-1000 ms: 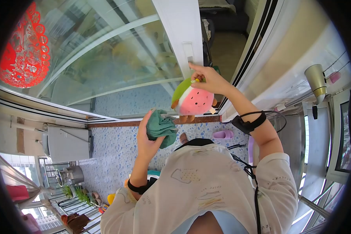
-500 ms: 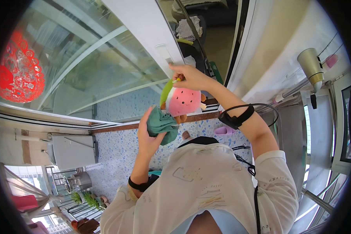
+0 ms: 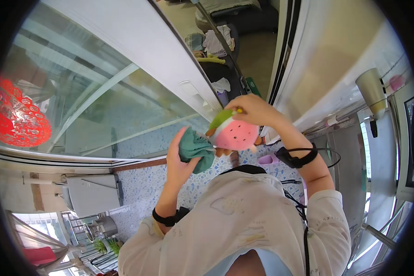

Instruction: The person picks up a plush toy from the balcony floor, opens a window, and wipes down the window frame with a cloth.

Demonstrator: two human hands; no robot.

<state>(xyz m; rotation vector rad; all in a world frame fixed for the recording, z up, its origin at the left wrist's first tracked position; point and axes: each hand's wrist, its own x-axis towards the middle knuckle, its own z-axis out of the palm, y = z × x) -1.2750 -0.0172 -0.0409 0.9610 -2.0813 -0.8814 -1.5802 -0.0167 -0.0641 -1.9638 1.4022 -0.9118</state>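
My left hand [image 3: 179, 161] is wrapped round a bunched green cloth [image 3: 196, 149], in front of the glass door. Beside it, my right hand [image 3: 249, 110] grips the top of a pink and green watermelon plush toy [image 3: 236, 133] with a dotted, pink front and small brown limbs. The toy hangs tilted just right of the cloth, close to it; whether the two touch is hard to tell. Both wrists wear black bands.
A sliding glass door [image 3: 186, 85] with a red paper decoration [image 3: 20, 115] stands ahead and left. Through its opening show clothes [image 3: 218, 40]. A pink slipper [image 3: 267, 159] lies on the speckled floor [image 3: 140, 188]. A grey cabinet [image 3: 94, 195] is at left.
My right hand has moved right and down with the plush toy, away from the door's edge. The cloth in my left hand sits slightly further right. The door opening looks wider in view.
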